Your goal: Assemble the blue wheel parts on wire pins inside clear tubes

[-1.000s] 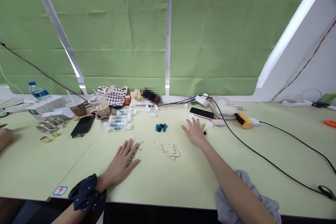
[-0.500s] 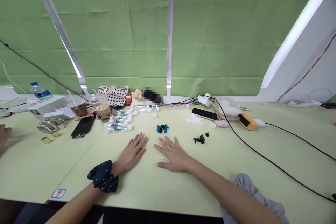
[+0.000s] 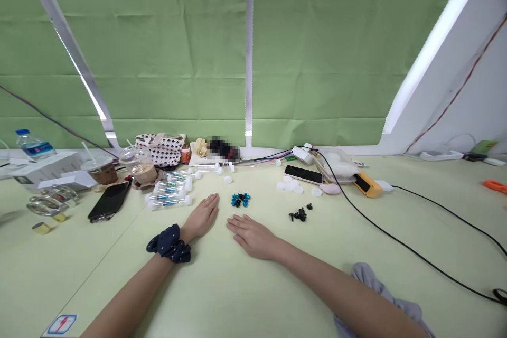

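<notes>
My left hand [image 3: 201,216] lies palm down on the pale table, fingers stretched out and holding nothing. A dark blue dotted scrunchie [image 3: 169,243] circles that wrist. Opposite it, my right hand [image 3: 251,235] rests flat and empty, its fingers pointing left. Just beyond both hands sits a small pile of blue and black pieces [image 3: 241,200]. To the right is a little heap of black screw-like pieces [image 3: 299,215]. Several clear tubes with white caps [image 3: 168,200] lie beyond my left hand, some with blue bits inside. Loose white caps [image 3: 290,186] are scattered on the right.
A dark phone [image 3: 110,202] and drink cups [image 3: 101,170] stand on the left. Another phone [image 3: 303,175], a plastic bag [image 3: 338,165] and a yellow device [image 3: 367,185] lie back right. A black cable [image 3: 396,235] runs across the right side.
Both hands have drawn their spread fingers closer together, still flat on the table. The view has shifted a little to the right, and the other person's hand at far left has left the view.
</notes>
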`<state>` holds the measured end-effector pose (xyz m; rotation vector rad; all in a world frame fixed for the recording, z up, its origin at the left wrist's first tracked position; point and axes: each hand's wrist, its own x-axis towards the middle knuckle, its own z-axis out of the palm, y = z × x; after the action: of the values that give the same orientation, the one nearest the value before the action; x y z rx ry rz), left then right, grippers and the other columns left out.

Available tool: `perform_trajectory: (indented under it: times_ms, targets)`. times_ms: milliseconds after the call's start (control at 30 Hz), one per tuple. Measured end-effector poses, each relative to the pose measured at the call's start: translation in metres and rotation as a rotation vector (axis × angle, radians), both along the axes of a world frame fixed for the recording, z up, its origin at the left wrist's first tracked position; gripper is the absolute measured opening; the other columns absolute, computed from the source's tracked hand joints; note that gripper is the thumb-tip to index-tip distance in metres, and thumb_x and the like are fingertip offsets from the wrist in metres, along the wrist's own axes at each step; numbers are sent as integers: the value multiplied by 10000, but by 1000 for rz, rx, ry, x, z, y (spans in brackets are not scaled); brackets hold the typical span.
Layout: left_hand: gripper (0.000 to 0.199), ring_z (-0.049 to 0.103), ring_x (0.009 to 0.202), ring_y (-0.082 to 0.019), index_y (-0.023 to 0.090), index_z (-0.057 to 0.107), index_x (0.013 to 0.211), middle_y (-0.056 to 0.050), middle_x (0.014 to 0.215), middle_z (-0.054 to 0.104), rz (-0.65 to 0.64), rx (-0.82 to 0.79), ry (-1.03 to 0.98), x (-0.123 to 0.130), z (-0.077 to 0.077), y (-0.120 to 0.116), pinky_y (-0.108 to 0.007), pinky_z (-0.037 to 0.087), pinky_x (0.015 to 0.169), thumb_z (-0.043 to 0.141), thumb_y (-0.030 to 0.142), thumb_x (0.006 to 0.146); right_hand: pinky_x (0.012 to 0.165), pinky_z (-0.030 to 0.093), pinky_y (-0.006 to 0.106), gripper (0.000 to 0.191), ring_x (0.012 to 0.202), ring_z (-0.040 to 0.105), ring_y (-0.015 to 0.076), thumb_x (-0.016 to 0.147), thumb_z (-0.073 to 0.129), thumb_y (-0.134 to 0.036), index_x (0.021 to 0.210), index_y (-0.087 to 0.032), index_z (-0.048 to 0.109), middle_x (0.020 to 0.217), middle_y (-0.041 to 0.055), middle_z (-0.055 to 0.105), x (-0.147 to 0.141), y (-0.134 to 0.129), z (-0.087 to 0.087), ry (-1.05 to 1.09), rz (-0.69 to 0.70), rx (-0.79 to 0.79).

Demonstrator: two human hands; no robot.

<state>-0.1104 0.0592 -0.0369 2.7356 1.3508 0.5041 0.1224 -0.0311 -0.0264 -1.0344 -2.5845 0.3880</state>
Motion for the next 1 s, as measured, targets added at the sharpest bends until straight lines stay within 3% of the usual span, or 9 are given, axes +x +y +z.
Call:
perform_trajectory:
  times_ms: [300,567,633,733,867,933,1000]
  targets:
    - [392,451,1183,-250,180,445,1251,-105,1278,503,19,191,4,5,9,2,-463,350,1005,295,283,903,1074,230,361,416,1273,308,186,906,339,-280,1292,-155,432,1320,74,455,-1,11,-9,64,27,168]
    - [306,469,1141,-188,200,453,1170,-82,1215,501,-32,234,-272,66,18,7,-353,406,981,302,242,907,956,346,340,345,1108,469,195,900,361,-342,1159,-185,525,1146,79,585,-2,12,-3,156,61,226]
    - [299,478,1127,-192,205,453,1157,-85,1196,503,-64,222,-309,75,16,9,-367,413,972,291,241,908,905,378,324,359,1016,524,182,917,309,-343,1151,-187,532,1096,77,609,4,20,2,228,-20,228]
    - [288,492,1098,-205,197,466,1125,-101,1158,513,-89,227,-336,78,14,13,-385,417,955,281,242,909,883,371,335,392,958,535,190,930,237,-300,1058,-174,585,1041,94,619,27,46,17,257,-305,261]
    - [259,497,1064,-196,179,477,1073,-103,1110,521,-73,262,-349,76,12,16,-365,411,949,284,228,908,887,332,388,337,1015,472,245,897,313,-279,1038,-161,595,1075,122,584,72,86,41,4,-722,244]
    - [245,499,1042,-197,176,483,1043,-102,1075,530,-60,281,-344,76,10,18,-362,418,929,284,223,907,920,278,449,341,1113,389,289,876,373,-292,1142,-167,546,1168,139,532,91,97,45,-153,-829,210]
    - [239,503,1015,-205,177,491,1012,-102,1034,540,-38,301,-334,76,9,21,-372,426,898,280,218,906,965,189,501,366,1201,299,296,874,386,-288,1212,-198,495,1227,126,497,101,99,41,-277,-819,164]
